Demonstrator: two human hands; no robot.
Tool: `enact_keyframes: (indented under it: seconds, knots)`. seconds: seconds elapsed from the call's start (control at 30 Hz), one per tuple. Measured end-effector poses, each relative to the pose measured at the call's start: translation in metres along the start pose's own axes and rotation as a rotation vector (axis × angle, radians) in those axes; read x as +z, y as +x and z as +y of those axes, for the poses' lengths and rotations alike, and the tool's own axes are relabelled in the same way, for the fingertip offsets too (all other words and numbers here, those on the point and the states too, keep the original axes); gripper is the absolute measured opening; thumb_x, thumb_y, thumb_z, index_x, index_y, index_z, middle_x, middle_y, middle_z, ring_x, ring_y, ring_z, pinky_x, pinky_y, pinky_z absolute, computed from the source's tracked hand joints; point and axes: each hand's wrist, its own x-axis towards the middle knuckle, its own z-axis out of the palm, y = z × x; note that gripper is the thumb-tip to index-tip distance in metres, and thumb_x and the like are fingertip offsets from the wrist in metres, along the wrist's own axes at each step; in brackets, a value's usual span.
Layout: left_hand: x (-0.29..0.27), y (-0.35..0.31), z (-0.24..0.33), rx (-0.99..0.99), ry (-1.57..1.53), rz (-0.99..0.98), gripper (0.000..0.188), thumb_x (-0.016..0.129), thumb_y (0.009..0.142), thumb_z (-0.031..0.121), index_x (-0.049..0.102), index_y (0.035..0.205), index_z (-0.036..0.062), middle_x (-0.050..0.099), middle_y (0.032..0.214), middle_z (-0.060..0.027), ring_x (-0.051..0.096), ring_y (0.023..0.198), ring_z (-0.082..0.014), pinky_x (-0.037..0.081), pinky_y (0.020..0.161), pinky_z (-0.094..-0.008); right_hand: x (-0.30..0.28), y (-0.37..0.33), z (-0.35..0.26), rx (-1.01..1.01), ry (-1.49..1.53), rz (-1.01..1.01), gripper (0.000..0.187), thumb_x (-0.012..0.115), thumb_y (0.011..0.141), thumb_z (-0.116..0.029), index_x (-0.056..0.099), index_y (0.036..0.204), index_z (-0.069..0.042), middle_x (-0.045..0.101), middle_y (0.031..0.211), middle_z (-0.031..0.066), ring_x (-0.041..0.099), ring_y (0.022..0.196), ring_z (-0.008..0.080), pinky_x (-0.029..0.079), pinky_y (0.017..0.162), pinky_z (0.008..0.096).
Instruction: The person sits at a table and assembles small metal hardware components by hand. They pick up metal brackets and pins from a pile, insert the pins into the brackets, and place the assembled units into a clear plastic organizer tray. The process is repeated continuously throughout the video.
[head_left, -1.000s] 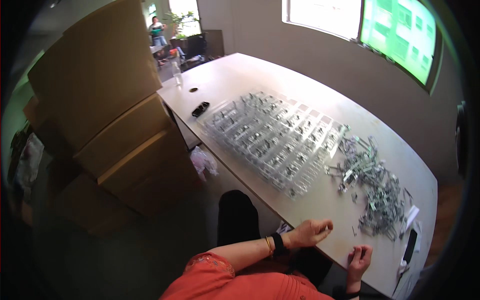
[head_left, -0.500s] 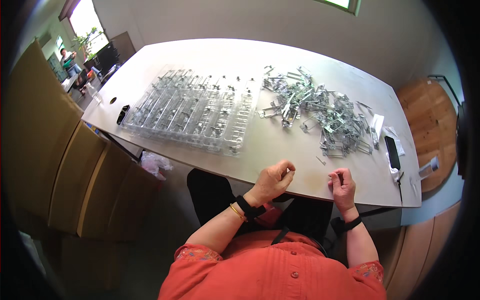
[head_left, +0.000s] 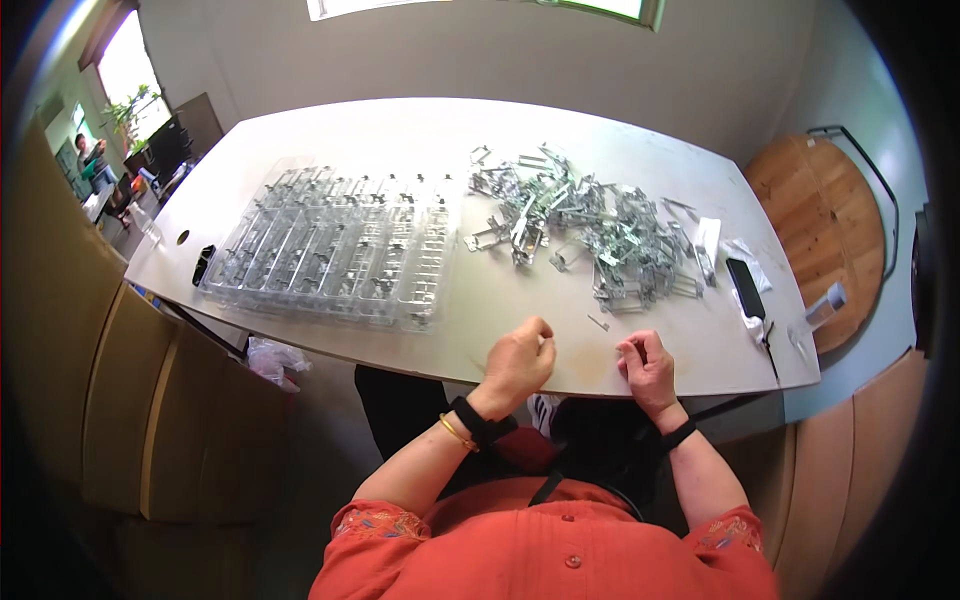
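Near the front edge of the table, my left hand point(head_left: 517, 362) is closed with its fingers curled in. A short gap to its right, my right hand point(head_left: 650, 374) is also closed, thumb against the bent fingers. Whatever either hand holds, if anything, is hidden. A small loose metal piece point(head_left: 598, 322) lies just beyond them, between the two hands. Farther back spreads a heap of silvery metal brackets point(head_left: 625, 235). On the left lie clear plastic trays point(head_left: 418, 318) with metal parts in rows of their compartments.
A black phone point(head_left: 746, 289) lies at the right on white paper or wrapping, beside a clear plastic cup point(head_left: 826, 303). A small black object point(head_left: 203, 265) sits left of the trays. Cardboard boxes point(head_left: 118, 385) stand left of the table point(head_left: 350, 125). Another person point(head_left: 95, 165) is far off.
The view has shifted, so the table and its things appear farther left. My hands stay closed near the front edge, in much the same places over the table.
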Motion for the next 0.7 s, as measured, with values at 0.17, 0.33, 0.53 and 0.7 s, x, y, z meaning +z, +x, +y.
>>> enact_keyframes:
  seconds: [0.17,0.33,0.53,0.7]
  knots:
    - [0.011,0.034,0.030,0.006,0.123,-0.002,0.032,0.064,0.094,0.016,0.062,0.121,-0.0017,0.068,0.104,-0.0244,0.070,0.093,-0.0444,0.055,0.084,-0.0556,0.005,0.003,-0.007,-0.004,-0.037,0.016,0.011,0.068,0.108,-0.014,0.061,0.105,-0.007,0.070,0.076,0.0070,0.071,0.065,0.0159,0.054,0.060,0.0305]
    - [0.009,0.080,0.047,0.028,0.320,0.060,0.038,0.068,0.091,0.017,0.057,0.121,-0.0025,0.061,0.118,-0.0286,0.066,0.105,-0.0477,0.056,0.092,-0.0568,0.002,0.001,-0.006,0.009,0.046,0.001,0.012,0.070,0.107,-0.014,0.061,0.104,-0.006,0.069,0.076,0.0055,0.070,0.065,0.0137,0.054,0.060,0.0295]
    - [0.006,0.125,0.033,-0.042,0.521,0.175,0.045,0.072,0.087,0.020,0.055,0.120,-0.0050,0.061,0.120,-0.0294,0.062,0.115,-0.0487,0.053,0.098,-0.0588,-0.001,-0.006,0.003,0.049,0.136,-0.031,0.013,0.070,0.107,-0.014,0.062,0.106,-0.005,0.069,0.079,0.0036,0.069,0.068,0.0111,0.055,0.064,0.0273]
    - [0.004,0.140,0.014,-0.273,0.642,0.097,0.059,0.075,0.089,0.027,0.052,0.131,-0.0073,0.060,0.133,-0.0309,0.057,0.131,-0.0459,0.048,0.109,-0.0566,-0.006,-0.007,0.002,0.061,0.192,-0.056,0.012,0.069,0.108,-0.015,0.062,0.108,-0.005,0.069,0.084,0.0050,0.071,0.072,0.0124,0.056,0.066,0.0281]
